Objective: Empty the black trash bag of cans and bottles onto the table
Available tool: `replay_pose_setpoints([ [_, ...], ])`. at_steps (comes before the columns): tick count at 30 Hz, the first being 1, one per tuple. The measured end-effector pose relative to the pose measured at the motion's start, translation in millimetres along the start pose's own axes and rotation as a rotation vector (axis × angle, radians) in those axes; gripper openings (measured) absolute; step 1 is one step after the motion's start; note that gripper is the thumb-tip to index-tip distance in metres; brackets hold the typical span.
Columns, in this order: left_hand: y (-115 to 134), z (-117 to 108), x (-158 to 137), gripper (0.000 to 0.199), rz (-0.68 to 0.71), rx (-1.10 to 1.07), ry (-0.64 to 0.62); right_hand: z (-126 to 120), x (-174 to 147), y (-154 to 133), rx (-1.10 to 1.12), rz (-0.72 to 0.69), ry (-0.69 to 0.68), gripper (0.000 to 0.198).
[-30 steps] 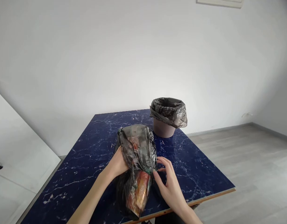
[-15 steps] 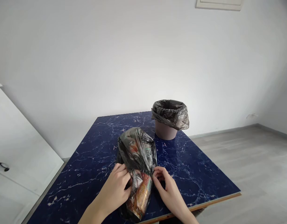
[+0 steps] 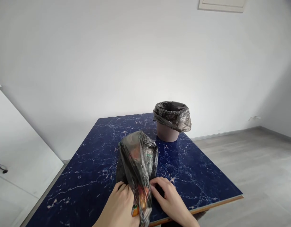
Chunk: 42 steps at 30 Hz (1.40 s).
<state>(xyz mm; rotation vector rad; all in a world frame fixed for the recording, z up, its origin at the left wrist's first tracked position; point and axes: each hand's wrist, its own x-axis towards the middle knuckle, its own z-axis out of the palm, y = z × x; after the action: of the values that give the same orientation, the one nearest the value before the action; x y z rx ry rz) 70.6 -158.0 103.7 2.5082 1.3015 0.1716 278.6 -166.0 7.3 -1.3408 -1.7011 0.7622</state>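
Note:
A thin, see-through black plastic bag (image 3: 138, 157) lies near the table's front edge with colourful packaging inside it. Through the film I can make out red and orange patches, and an orange printed wrapper (image 3: 135, 209) shows low down beside my left hand. My left hand (image 3: 121, 200) is closed on the bag's left side, its fingertips partly hidden behind the film. On the opposite side my right hand (image 3: 165, 197) pinches the bag's edge between thumb and curled fingers.
A pinkish bin (image 3: 168, 134) lined with a black bag (image 3: 183, 118) stands at the back right of the blue marbled table (image 3: 88, 164). A white cabinet (image 3: 20, 157) is on the left, a white wall behind, grey floor (image 3: 230, 157) to the right.
Both hands have moved down toward the table's near edge, my right hand slightly leftward too. The bag's lower part is drawn narrower, and an orange wrapper now shows by my left hand.

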Motion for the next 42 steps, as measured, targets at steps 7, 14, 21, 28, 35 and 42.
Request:
replay_pose_setpoints([
  [7, -30.9, 10.3, -16.0, 0.072, 0.081, 0.108, 0.31, -0.1, 0.1, 0.1, -0.004, -0.036, 0.032, 0.025],
  [14, -63.9, -31.4, -50.7, 0.076, -0.15, 0.399, 0.617, -1.2, -0.3, 0.4, -0.002, -0.04, 0.012, 0.024],
  [21, -118.6, -70.6, -82.3, 0.065, -0.467, 0.601, 0.714, -1.9, -0.4, -3.3, 0.008, -0.011, -0.004, 0.025],
  [28, -170.3, -135.0, -50.9, 0.047, -0.635, 0.76, 0.37, 0.3, -2.4, 0.8, 0.001, -0.031, -0.012, 0.028],
  [35, -213.3, -149.9, 40.4, 0.03, -0.605, 0.746, 0.103, 2.8, -3.2, 2.6, 0.009, -0.037, 0.008, 0.026],
  [42, -239.3, -124.6, 84.4, 0.008, -0.467, 0.699, 0.081, 3.3, -4.1, 5.2, 0.015, -0.016, -0.017, 0.025],
])
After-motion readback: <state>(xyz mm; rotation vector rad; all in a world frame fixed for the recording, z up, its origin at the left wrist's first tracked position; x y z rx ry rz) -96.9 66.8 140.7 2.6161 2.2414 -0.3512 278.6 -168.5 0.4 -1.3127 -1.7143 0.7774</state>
